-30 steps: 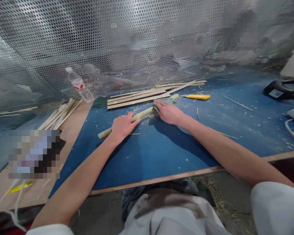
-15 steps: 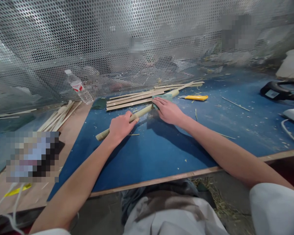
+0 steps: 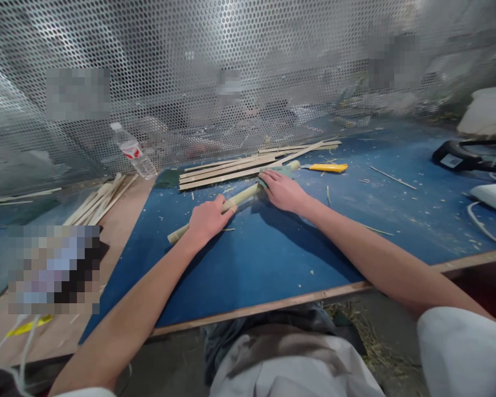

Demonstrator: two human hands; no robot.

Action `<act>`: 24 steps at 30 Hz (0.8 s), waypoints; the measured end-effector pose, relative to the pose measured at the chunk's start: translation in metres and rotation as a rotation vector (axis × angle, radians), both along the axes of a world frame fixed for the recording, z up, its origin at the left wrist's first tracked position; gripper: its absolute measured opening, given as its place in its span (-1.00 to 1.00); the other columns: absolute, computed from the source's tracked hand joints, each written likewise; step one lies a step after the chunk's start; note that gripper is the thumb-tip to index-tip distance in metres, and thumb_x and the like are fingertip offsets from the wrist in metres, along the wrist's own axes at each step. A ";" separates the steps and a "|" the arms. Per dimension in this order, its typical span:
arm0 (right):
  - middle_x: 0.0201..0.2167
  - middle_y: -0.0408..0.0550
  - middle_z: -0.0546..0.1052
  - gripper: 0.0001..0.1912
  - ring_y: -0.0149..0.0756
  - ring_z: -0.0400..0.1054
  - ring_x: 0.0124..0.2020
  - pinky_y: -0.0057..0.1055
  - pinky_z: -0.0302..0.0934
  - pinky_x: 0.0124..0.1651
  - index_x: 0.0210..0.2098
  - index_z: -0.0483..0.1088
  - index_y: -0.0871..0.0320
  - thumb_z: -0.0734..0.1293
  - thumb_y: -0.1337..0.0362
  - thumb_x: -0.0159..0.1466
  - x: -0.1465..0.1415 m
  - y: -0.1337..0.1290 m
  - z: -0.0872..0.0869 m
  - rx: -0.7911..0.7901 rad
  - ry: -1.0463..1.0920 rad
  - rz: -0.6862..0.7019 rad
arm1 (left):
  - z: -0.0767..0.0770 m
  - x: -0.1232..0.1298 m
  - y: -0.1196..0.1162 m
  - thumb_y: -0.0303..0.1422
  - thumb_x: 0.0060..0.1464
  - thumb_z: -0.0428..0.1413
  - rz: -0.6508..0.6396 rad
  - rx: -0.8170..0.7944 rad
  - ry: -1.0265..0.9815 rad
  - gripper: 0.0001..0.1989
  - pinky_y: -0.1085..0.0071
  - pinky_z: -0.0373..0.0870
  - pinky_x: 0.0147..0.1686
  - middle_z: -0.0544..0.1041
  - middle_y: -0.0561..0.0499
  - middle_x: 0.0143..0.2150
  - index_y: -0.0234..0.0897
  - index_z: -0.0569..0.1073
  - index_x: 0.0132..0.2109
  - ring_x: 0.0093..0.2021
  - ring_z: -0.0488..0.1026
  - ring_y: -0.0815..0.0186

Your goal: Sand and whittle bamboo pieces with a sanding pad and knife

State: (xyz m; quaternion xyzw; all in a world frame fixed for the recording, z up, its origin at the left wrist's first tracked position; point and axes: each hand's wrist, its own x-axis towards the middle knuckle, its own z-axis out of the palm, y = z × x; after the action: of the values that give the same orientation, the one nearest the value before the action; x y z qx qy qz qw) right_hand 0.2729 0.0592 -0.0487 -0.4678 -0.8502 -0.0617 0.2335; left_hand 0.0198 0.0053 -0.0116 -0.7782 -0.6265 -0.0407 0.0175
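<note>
A pale green bamboo pole (image 3: 246,195) lies slantwise over the blue tabletop, its near end at the lower left. My left hand (image 3: 209,219) is wrapped around it near that end, thumb on top. Further up the pole, my right hand (image 3: 279,187) presses a green sheet of sandpaper (image 3: 288,169) around it, fingers closed over the sheet. The far tip of the pole sticks out past the sandpaper. Just to the right lies a yellow utility knife (image 3: 328,167) with its blade out.
Several flat bamboo strips (image 3: 227,175) lie behind the pole, and more strips (image 3: 97,201) are at the left. A water bottle (image 3: 134,151) leans against the perforated metal screen (image 3: 248,66). A black device (image 3: 454,157) and white cable (image 3: 481,223) sit at the right.
The view has shifted a little. The bamboo pole and my left hand have moved slightly up and to the right. My right hand stays closed on the sandpaper, with less of the sheet showing.
</note>
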 end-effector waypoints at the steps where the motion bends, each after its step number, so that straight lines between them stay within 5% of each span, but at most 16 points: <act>1: 0.32 0.29 0.32 -0.47 -0.01 0.14 0.39 -0.03 0.09 0.37 0.30 0.24 0.37 0.07 0.27 0.42 0.000 0.000 0.000 0.005 -0.007 -0.015 | 0.000 0.000 0.000 0.09 0.28 -0.11 -0.003 -0.001 0.003 -0.48 0.19 0.43 -0.20 0.64 -0.15 -0.17 -0.21 0.44 0.03 -0.15 0.59 -0.02; 24: 0.29 0.26 0.36 -0.49 0.00 0.16 0.37 0.05 0.10 0.36 0.29 0.26 0.30 0.10 0.27 0.41 0.010 0.009 -0.001 0.043 0.058 -0.039 | 0.005 -0.002 -0.003 0.08 0.29 -0.13 0.018 -0.016 -0.002 -0.48 0.18 0.43 -0.16 0.64 -0.16 -0.17 -0.23 0.43 0.04 -0.13 0.59 -0.03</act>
State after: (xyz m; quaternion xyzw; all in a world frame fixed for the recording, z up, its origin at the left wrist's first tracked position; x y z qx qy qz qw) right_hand 0.2828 0.0678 -0.0498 -0.4805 -0.8324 -0.0708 0.2669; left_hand 0.0182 0.0027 -0.0068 -0.7725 -0.6339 -0.0363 0.0110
